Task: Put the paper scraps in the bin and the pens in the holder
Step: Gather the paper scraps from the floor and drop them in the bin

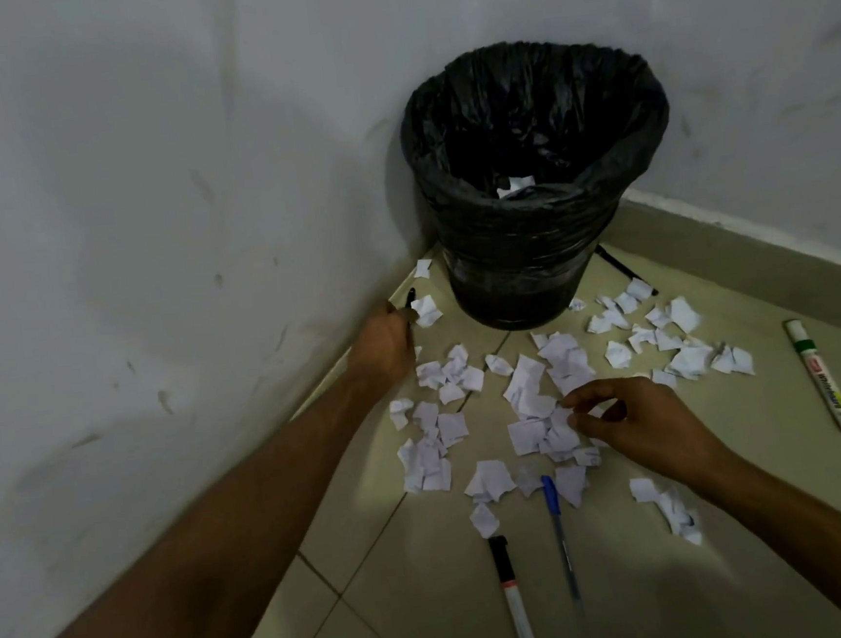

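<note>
Head view: one bin [543, 236] at twelve o'clock, dozens of paper scraps [527, 401] below. Five pens; left hand [385, 344] grips a black pen [410, 299] at nine o'clock. Right hand [641, 426] pinches scraps.

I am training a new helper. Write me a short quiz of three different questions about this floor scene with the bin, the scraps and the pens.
1. True or false: the bin already holds some paper.
2. Which hand is at a black pen by the wall? A) left hand B) right hand
3. Fill in: the whiteboard marker right of the paper scraps has a ____ cap.

Key: 1 true, white paper shows inside the liner. 2 A; the right hand pinches at scraps. 3 green.
</note>
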### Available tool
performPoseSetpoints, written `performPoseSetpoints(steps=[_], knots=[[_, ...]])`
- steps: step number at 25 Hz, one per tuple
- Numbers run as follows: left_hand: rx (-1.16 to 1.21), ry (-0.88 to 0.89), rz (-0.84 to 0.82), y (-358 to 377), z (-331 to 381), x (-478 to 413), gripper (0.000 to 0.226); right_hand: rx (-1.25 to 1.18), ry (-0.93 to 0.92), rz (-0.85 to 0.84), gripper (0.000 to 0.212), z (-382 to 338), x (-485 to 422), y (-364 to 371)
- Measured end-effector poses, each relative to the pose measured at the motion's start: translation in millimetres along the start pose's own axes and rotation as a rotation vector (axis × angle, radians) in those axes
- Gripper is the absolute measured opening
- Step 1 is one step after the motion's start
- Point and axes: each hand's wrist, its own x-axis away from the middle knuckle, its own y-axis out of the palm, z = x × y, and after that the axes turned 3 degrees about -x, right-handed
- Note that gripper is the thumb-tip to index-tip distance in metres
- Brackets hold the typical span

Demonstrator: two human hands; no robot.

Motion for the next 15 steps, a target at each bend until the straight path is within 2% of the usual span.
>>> performPoseSetpoints(steps=[3, 6, 10, 11, 13, 15], knots=[[-0.064, -0.042, 0.058, -5.4, -5.3, -6.4, 0.026, -0.035, -0.004, -0.006, 0.016, 5.1, -4.2, 3.0], [-0.115, -0.067, -0.025, -4.8, -11.6, 6.1, 0.034, -0.074, 0.002, 0.007, 0.014, 9.7, -10.1, 7.4], [0.101, -0.141, 0.139, -7.4, -12.6, 25.3, 0.028, -0.101, 0.008, 0.015, 0.014, 12.2, -15.8, 12.4], [0.151, -0.101, 0.109, -8.9, -4.8, 25.3, 0.025, -0.101, 0.010, 0.013, 0.014, 11.9, -17.3, 13.7], [0.164, 0.049, -0.070, -9.7, 17.0, 21.0, 0.029, -0.110, 0.018, 0.016, 0.014, 10.6, -20.6, 15.9], [0.006, 0.146, -0.134, -5.8, 32.1, 7.6, 0.059, -0.113, 0.015, 0.019, 0.014, 8.5, -23.6, 16.0]])
